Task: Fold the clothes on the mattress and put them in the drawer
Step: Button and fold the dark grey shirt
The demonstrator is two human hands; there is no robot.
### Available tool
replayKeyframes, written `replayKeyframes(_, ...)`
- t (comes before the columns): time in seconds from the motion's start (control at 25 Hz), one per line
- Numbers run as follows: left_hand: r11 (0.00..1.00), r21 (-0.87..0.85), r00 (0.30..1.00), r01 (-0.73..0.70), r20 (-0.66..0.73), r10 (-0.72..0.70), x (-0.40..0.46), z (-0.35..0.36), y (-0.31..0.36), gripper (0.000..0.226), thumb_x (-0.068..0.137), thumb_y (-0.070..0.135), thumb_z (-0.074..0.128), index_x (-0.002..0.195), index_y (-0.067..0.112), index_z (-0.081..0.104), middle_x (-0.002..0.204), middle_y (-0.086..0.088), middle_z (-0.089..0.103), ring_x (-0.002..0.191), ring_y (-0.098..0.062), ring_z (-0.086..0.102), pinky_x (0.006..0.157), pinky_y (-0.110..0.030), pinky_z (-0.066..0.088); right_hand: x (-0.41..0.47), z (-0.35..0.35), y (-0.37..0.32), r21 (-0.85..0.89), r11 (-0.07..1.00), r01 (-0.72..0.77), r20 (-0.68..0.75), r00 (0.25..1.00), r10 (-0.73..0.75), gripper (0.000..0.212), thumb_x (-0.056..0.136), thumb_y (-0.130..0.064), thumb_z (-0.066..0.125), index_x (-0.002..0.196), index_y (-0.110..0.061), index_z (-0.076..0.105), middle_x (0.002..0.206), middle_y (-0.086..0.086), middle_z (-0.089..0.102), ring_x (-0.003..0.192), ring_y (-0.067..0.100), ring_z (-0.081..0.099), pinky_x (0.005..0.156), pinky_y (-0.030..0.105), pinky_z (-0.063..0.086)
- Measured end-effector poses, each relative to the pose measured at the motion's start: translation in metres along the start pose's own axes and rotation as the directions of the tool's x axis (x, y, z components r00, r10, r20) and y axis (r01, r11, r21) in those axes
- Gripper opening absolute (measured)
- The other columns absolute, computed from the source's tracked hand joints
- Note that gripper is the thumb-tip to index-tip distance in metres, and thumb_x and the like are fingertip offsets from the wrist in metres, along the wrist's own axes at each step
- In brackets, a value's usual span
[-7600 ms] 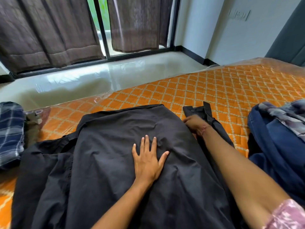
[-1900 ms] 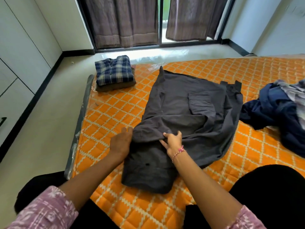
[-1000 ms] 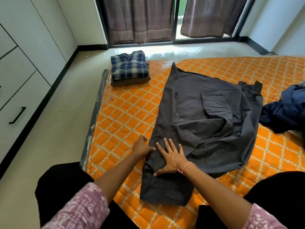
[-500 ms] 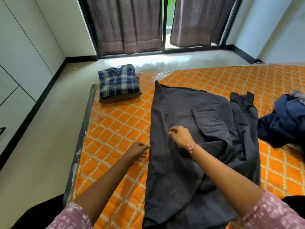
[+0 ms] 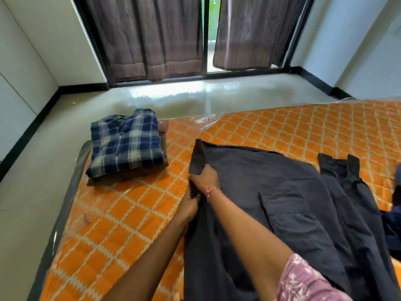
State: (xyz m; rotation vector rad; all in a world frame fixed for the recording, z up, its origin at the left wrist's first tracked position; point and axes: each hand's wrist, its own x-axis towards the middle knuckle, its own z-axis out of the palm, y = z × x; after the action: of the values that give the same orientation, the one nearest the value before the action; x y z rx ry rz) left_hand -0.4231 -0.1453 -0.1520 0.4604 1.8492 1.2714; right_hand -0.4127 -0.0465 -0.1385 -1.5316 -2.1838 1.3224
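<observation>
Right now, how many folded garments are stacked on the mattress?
2 visible: a blue plaid shirt on top at the mattress's far-left corner, and a brownish garment beneath it, showing only its edge. More could be hidden in the stack.

Both forearms are bare from the wrist back toward the elbow. The right hand has a thin bracelet of twisted red and white thread around the wrist, just behind the base of the fingers, with a short loose end hanging off it on the thumb side. Farther back from the fingers, past the elbow, the right arm wears a short sleeve of pink-mauve fabric printed with a pale, whitish leafy pattern; its hem crosses the arm at a slant. The left hand wears nothing that shows on the wrist or on the visible fingers, and no sleeve of that arm is in view.
</observation>
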Motion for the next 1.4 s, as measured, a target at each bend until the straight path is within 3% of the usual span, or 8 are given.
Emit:
replayKeyframes(0.16, 0.978, -0.180, 0.991, 0.110, 0.100, -0.093, 0.013, 0.015, 0.022, 0.043, 0.099, 0.016, 0.047, 0.139, 0.010, 0.036, 0.118, -0.005, 0.055, 0.103, -0.023, 0.057, 0.072, -0.026, 0.049, 0.027, -0.026, 0.021, 0.305, 0.952, -0.018, -0.216, 0.972, 0.088, 0.025, 0.091, -0.006, 0.053, 0.113, -0.005, 0.065, 0.118, 0.017, 0.063, 0.108, 0.028, 0.059, 0.085, 0.031, 0.045)
replayKeyframes(0.32, 0.913, -0.165, 0.924, 0.374, 0.147, -0.352, 0.039, 0.024, 0.039, 0.040, 0.092, 0.051, 0.050, 0.116, 0.019, 0.047, 0.094, -0.009, 0.056, 0.070, -0.019, 0.055, 0.058, -0.028, 0.043, 0.028, -0.065, 0.084, 0.919, 0.388, -0.065, -0.068, 0.946, 0.318, 0.024, 0.089, -0.024, 0.065, 0.098, -0.002, 0.065, 0.099, 0.016, 0.067, 0.093, 0.028, 0.063, 0.086, 0.038, 0.052)
replayKeyframes(0.48, 0.964, -0.077, 0.944, 0.254, 0.236, -0.230, 0.062, 0.053, 0.052, 0.029, 0.087, 0.035, 0.067, 0.104, 0.012, 0.064, 0.085, -0.003, 0.063, 0.065, -0.013, 0.061, 0.059, -0.024, 0.049, 0.034, -0.082, 0.091, 0.898, 0.345, -0.274, 0.196, 0.950, 0.244, 0.051, 0.085, -0.052, 0.060, 0.101, -0.005, 0.068, 0.096, 0.016, 0.072, 0.086, 0.028, 0.070, 0.073, 0.037, 0.058)
replayKeyframes(0.64, 0.961, -0.275, 1.000, -0.005, -0.005, 0.004, 0.082, 0.059, 0.040, 0.016, 0.091, 0.015, 0.063, 0.080, 0.005, 0.067, 0.082, -0.012, 0.065, 0.077, -0.023, 0.061, 0.069, -0.030, 0.049, 0.040, -0.097, 0.089, 0.977, 0.114, -0.178, 0.165, 0.980, 0.115, 0.036, 0.086, -0.022, 0.065, 0.115, -0.001, 0.063, 0.110, 0.018, 0.068, 0.095, 0.028, 0.068, 0.073, 0.036, 0.059)
replayKeyframes(0.76, 0.991, -0.075, 0.979, -0.112, -0.181, 0.096, 0.093, 0.058, 0.025, 0.028, 0.094, 0.024, 0.058, 0.076, 0.003, 0.065, 0.079, -0.014, 0.062, 0.073, -0.021, 0.055, 0.068, -0.034, 0.041, 0.045, -0.093, 0.099, 0.969, 0.209, -0.136, 0.093, 0.974, 0.205, 0.015, 0.093, -0.012, 0.057, 0.105, -0.005, 0.062, 0.105, 0.010, 0.066, 0.086, 0.020, 0.064, 0.065, 0.028, 0.057)
replayKeyframes(0.96, 0.961, -0.176, 0.967, 0.213, 0.175, -0.182, 0.115, 0.058, 0.046, 0.028, 0.086, 0.019, 0.068, 0.110, 0.005, 0.064, 0.101, -0.012, 0.069, 0.087, -0.027, 0.066, 0.077, -0.035, 0.055, 0.070, -0.119, 0.066, 0.885, 0.368, -0.286, 0.279, 0.957, 0.073, 0.013, 0.093, -0.006, 0.054, 0.094, -0.008, 0.066, 0.076, 0.006, 0.073, 0.076, 0.021, 0.067, 0.066, 0.031, 0.058)
replayKeyframes(1.2, 0.942, -0.252, 0.969, 0.221, 0.163, -0.183, 0.131, 0.063, 0.055, 0.022, 0.089, 0.017, 0.066, 0.107, 0.004, 0.064, 0.103, -0.015, 0.068, 0.084, -0.028, 0.065, 0.075, -0.036, 0.055, 0.102, -0.113, 0.071, 0.852, 0.435, -0.291, 0.251, 0.957, 0.147, 0.018, 0.095, -0.008, 0.050, 0.101, 0.000, 0.065, 0.080, 0.013, 0.071, 0.069, 0.024, 0.069, 0.055, 0.030, 0.058)
replayKeyframes(1.4, 0.998, -0.012, 0.969, 0.068, -0.236, -0.069, 0.142, 0.079, 0.054, 0.016, 0.090, 0.014, 0.063, 0.096, 0.000, 0.068, 0.092, -0.012, 0.066, 0.084, -0.026, 0.062, 0.069, -0.033, 0.048, 0.119, -0.112, 0.085, 0.729, 0.674, -0.123, -0.139, 0.937, 0.321, 0.026, 0.088, 0.010, 0.045, 0.090, -0.009, 0.064, 0.074, 0.007, 0.060, 0.065, 0.020, 0.058, 0.055, 0.028, 0.051)
